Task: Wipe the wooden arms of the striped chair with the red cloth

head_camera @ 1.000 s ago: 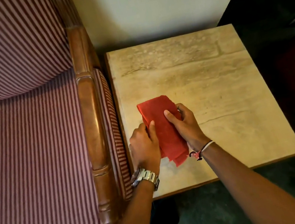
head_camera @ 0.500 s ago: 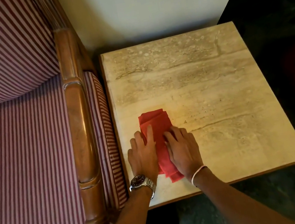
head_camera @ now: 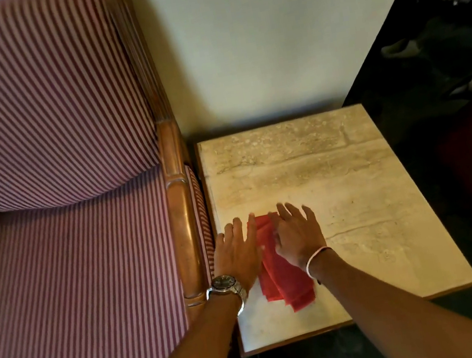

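A pale stone-topped side table (head_camera: 343,207) stands against a plain wall (head_camera: 253,49), tight beside a striped chair (head_camera: 65,272), with dark floor around it. Nearest the viewer, two bare forearms reach in over the table's front edge. The left hand (head_camera: 236,249), with a wristwatch (head_camera: 225,285) at the wrist, lies flat with fingers spread, its inner edge on the red cloth (head_camera: 280,275); it grips nothing. The right hand (head_camera: 296,233), a thin band (head_camera: 316,256) at its wrist, is likewise open and flat, pressing down on the cloth's far half. The cloth lies folded on the tabletop between and under the two hands, its near end fanned into loose layers toward the front edge; the flat palms look meant to press the folds down, likely to make a neat pad for wiping. Just left of the hands runs the chair's wooden arm (head_camera: 183,219), not touched by cloth or hand. Beyond it rises the striped backrest (head_camera: 34,97).
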